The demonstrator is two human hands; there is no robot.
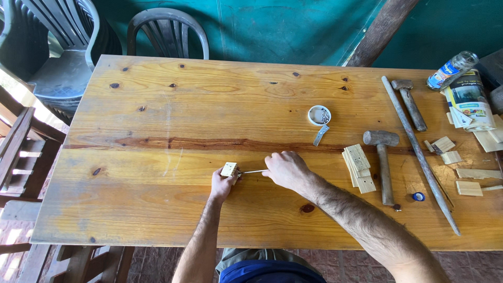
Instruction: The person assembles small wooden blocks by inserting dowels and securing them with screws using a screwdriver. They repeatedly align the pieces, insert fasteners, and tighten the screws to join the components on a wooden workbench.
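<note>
A person works at a long wooden bench (157, 105), seen from above, with both bare forearms reaching in from the near edge. The left hand (222, 184) is closed around a small pale wood block (229, 169), holding it against the bench top a little in from the near edge, about midway along its length. The block sits at the top of that grip, between thumb and fingers. The right hand (285, 169) lies just to the right of the block, its grip closed on one end of a thin metal rod (252, 171). The rod runs level from that hand to the block and its far end touches the block's right side.

Toward the right end of the bench lie a stack of flat wood pieces (359, 167) and, beside it, a hammer (384, 157) with a wooden handle. A second hammer (409, 102) lies nearer the far edge, and a long wooden stick (419, 154) crosses between them at a slant. Small wood offcuts (450, 152) are scattered near the right edge. A small round white tub (318, 115) sits near the middle, with a metal bracket (320, 135) just beside it. A small blue cap (418, 196) lies near the stick. Dark plastic chairs (167, 34) stand beyond the far edge.
</note>
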